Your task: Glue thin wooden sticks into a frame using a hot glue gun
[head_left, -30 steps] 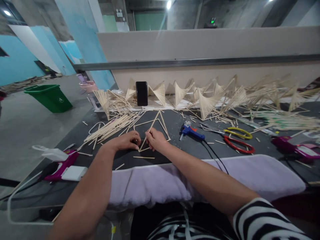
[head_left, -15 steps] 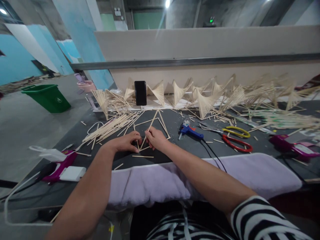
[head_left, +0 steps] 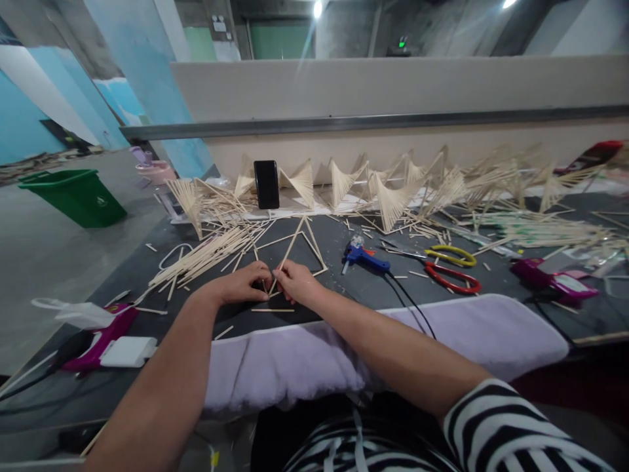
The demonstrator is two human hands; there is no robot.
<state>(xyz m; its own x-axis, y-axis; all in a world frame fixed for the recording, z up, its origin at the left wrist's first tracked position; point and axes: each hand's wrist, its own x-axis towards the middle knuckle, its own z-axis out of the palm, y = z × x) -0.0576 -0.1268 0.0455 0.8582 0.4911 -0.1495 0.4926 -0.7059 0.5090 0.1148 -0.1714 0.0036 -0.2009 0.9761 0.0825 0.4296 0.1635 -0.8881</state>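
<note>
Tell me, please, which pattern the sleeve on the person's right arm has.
The sleeve has black and white stripes; it shows in the head view.

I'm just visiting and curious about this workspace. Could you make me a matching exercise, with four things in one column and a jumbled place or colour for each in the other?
Things:
1. Glue gun
2. Stick frame
3. Bin
4. Scissors

Places or colours:
A. At the person's hands
B. Partly yellow, partly red
C. Mostly blue
D. Mostly green

Right pairs: 1-C, 2-A, 3-D, 4-B
</note>
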